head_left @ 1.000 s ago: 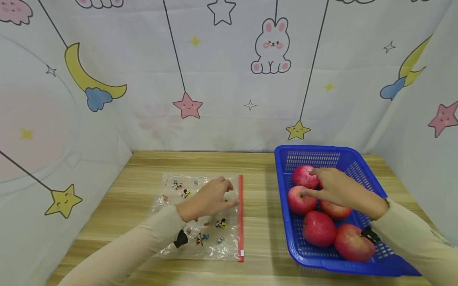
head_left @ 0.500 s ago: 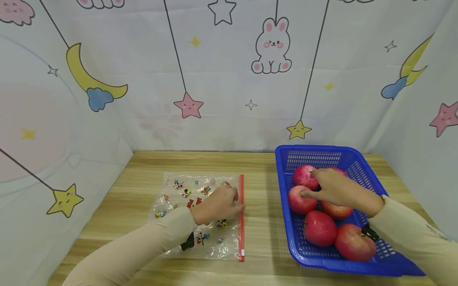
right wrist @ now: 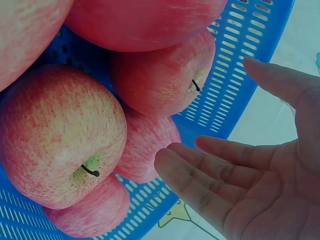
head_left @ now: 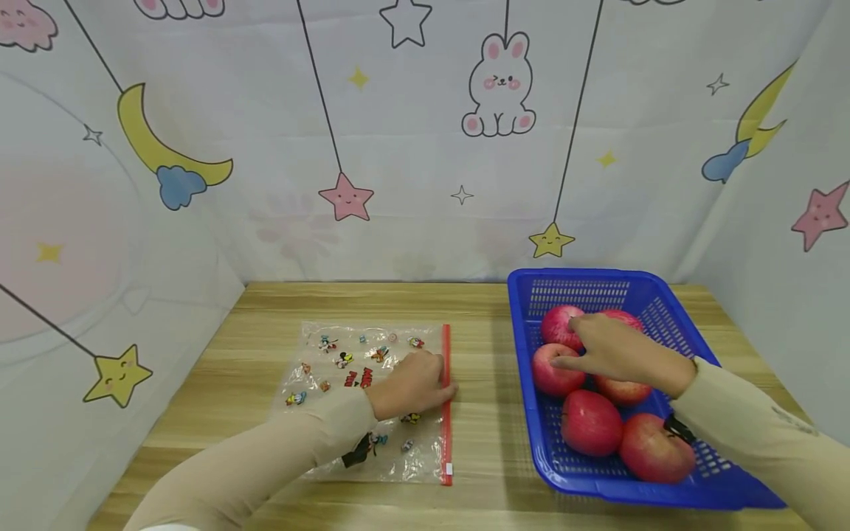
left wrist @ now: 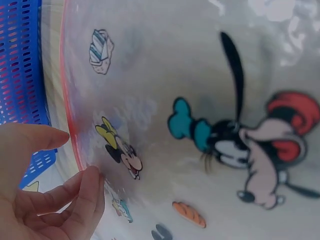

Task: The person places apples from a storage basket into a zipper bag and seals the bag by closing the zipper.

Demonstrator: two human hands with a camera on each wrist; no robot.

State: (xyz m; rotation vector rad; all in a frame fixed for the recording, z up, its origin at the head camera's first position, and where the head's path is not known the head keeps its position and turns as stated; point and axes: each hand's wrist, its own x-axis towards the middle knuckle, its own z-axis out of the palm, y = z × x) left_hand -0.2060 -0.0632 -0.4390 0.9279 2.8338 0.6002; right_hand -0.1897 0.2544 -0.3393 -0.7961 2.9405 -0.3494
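A clear plastic zip bag (head_left: 425, 464) printed with cartoon figures lies flat on the table, with a red zip strip (head_left: 447, 442) along its right side. My left hand (head_left: 408, 387) is over that side, its thumb and fingertips right at the strip. In the left wrist view a gap shows between thumb and fingers (left wrist: 89, 187), which bend loosely. My right hand (head_left: 617, 350) hovers over the blue plastic basket (head_left: 524, 435), fingers extended and thumb spread, with nothing held. Beneath it lie several red apples (head_left: 593, 422), one of them large and streaked in the right wrist view.
The basket stands on the right side of the wooden table (head_left: 485, 442). A white curtain (head_left: 412, 243) printed with stars, moons and a rabbit hangs behind and along both sides. A strip of bare tabletop lies between bag and basket.
My left hand has moved right and slightly toward me, from the middle of the bag to its red strip. The right hand has barely shifted above the apples.
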